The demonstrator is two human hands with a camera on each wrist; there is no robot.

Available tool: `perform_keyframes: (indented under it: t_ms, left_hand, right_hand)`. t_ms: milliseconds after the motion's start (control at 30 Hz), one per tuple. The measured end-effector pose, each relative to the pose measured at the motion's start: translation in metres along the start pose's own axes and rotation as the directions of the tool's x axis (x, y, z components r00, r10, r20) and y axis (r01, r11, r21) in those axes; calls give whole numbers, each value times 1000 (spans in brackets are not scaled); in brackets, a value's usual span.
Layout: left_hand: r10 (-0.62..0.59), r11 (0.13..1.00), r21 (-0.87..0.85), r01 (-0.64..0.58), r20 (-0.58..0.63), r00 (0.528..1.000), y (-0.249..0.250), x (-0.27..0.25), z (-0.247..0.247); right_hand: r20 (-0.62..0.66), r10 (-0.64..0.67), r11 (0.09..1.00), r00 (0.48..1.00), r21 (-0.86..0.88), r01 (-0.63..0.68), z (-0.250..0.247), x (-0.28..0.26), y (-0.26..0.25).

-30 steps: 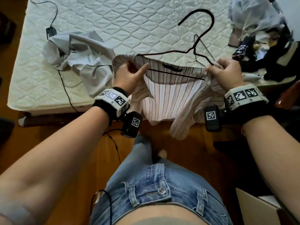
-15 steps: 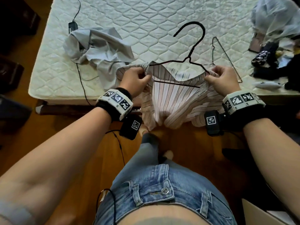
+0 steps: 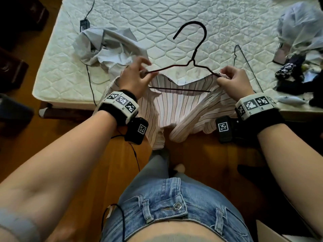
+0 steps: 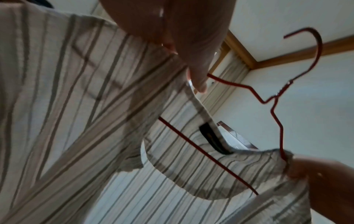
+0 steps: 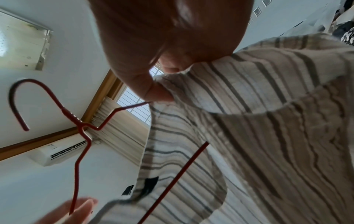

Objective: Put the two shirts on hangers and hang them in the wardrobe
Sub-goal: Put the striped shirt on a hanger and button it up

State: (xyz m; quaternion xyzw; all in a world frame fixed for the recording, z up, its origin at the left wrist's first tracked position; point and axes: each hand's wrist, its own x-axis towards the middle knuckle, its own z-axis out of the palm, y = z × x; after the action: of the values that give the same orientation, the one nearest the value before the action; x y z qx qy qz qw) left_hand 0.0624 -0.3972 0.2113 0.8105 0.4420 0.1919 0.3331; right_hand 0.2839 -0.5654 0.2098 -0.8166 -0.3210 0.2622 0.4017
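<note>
White quilted mattress (image 3: 157, 23) fills the far field, wood floor below it. Far left on the mattress: crumpled pale grey shirt (image 3: 104, 48), lying loose, a black cable running past it. Your left hand (image 3: 134, 79) pinches the left shoulder end of the dark red wire hanger (image 3: 194, 60), thumb and forefinger closed on the wire, the other fingers fanned outward; the left wrist view shows the cream-and-brown striped shirt (image 3: 174, 105) bunched under that hand. Hanger sits inside the striped shirt's neck opening, hook pointing away from you over the mattress, lower bar crossing the collar gap. Shirt body hangs down off the bed edge toward the floor. Your right hand (image 3: 232, 82) is curled round the right shoulder fabric and the wire end together. Right of that hand: a second thin wire hanger (image 3: 248, 63) flat on the mattress, then a heap of dark clothes (image 3: 293, 70).
</note>
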Motion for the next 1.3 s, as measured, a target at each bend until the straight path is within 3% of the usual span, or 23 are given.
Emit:
perform_keyframes:
  t_ms: [67, 167, 333, 400, 567, 667, 733, 800, 1000, 1133, 1300]
  left_hand:
    - [6, 999, -32, -5, 22, 1000, -2, 1, 4]
    - [12, 995, -96, -16, -38, 999, -2, 0, 8]
    - [-22, 987, -158, 14, -51, 998, -1, 6, 16]
    - [-44, 984, -174, 33, -59, 997, -5, 11, 18]
    - [-20, 967, -255, 18, -7, 1000, -11, 28, 17]
    - [35, 972, -234, 8, 181, 983, -16, 49, 15]
    - [-4, 973, -217, 77, 317, 948, -22, 74, 17]
    - [-51, 972, -194, 134, 380, 924, -28, 103, 20]
    - [-80, 988, -110, 106, 219, 972, -35, 202, 35]
    - [-53, 995, 90, 38, 169, 984, -36, 262, 50]
    - [-131, 964, 246, 103, 101, 986, -47, 305, 82]
  right_hand:
    - [-68, 8, 1000, 998, -4, -8, -3, 2, 4]
    - [-153, 12, 996, 988, -85, -25, -13, 5, 12]
    - [126, -5, 974, 992, -223, 34, -22, 3, 14]
    - [148, -27, 976, 989, -212, 59, -25, 8, 16]
    - [-51, -35, 990, 998, -138, 28, -18, 37, 28]
    - [-217, -5, 973, 976, -224, -45, -13, 62, 29]
    - [-316, 30, 938, 948, -318, -136, -10, 83, 27]
    - [-371, 73, 917, 926, -340, -208, -7, 106, 21]
    - [-403, 207, 929, 892, -205, -308, 8, 182, 4]
    - [-417, 259, 898, 871, -229, -377, 17, 224, 9]
    - [-367, 306, 900, 878, -188, -393, 28, 263, 32]
